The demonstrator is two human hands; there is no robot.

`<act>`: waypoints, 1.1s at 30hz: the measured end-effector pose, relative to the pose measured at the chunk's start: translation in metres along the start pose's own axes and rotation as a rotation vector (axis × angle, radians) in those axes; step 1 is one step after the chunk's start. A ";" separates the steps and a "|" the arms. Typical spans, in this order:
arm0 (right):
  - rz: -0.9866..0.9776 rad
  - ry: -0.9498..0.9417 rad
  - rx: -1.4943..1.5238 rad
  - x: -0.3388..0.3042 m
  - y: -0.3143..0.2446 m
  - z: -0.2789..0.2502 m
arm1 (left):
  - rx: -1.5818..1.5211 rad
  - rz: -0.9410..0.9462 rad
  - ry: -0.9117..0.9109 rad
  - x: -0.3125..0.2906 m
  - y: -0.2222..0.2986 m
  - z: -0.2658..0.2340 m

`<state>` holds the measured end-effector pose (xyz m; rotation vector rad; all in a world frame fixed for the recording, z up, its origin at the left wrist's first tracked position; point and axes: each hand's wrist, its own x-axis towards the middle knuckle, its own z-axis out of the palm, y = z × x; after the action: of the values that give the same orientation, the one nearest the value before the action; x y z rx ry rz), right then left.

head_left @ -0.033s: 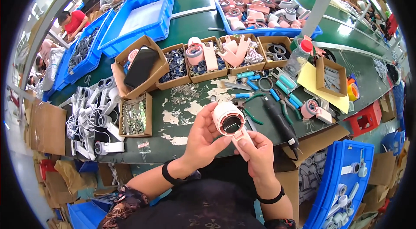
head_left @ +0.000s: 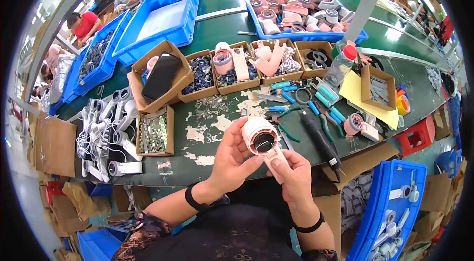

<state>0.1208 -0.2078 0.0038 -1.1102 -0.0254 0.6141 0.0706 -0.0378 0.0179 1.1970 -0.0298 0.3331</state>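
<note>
Between my hands, over the near edge of the bench, is a pale pink handheld fan (head_left: 253, 127) with a round dark centre facing up. My left hand (head_left: 230, 155) is closed round the left side of its head, thumb below the rim. My right hand (head_left: 296, 174) pinches the short handle, which slants down to the right. Just beyond the fan lie green-handled pliers (head_left: 289, 135) and a black electric screwdriver (head_left: 318, 137) with a cord.
Small cardboard boxes (head_left: 197, 94) of parts line the bench, one with a black phone (head_left: 161, 77) on top. White fans with cables (head_left: 106, 127) are heaped at left. Blue trays (head_left: 368, 36) stand behind and at lower right. A clear red-capped bottle (head_left: 340, 68) stands at right. Other people sit across.
</note>
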 end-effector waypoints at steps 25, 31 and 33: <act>0.098 -0.037 -0.114 -0.004 0.012 0.013 | -0.049 -0.145 0.111 -0.008 0.001 -0.010; 0.135 -0.048 -0.121 -0.007 0.019 0.017 | 0.257 0.005 0.116 -0.008 -0.004 -0.018; 0.152 -0.059 -0.122 -0.009 0.022 0.017 | 0.522 0.113 0.094 -0.005 -0.002 -0.021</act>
<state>0.0982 -0.1911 -0.0041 -1.2190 -0.0293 0.7899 0.0629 -0.0200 0.0074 1.6981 0.0763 0.5155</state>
